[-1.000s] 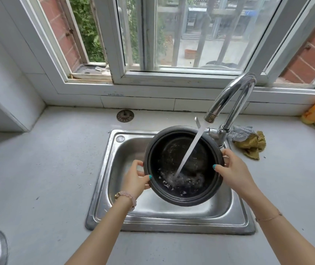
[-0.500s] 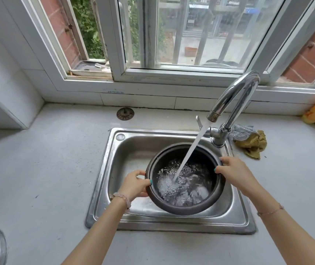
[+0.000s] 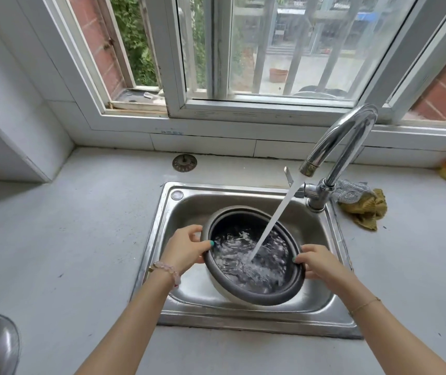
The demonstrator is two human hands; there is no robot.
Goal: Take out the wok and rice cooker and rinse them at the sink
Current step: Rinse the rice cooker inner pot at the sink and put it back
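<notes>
Steel sink (image 3: 332,234) | left hand (image 3: 184,249) and right hand (image 3: 318,262) curl fingers on dark pot (image 3: 295,289) rim, tap water (image 3: 273,220) landing between them | window-frame label unreadable

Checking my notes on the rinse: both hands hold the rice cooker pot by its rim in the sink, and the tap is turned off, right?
Not quite. The head view shows the tap running, its stream landing in the water inside the rice cooker pot. The rest holds: the left hand and right hand grip the rim, in the sink.
</notes>
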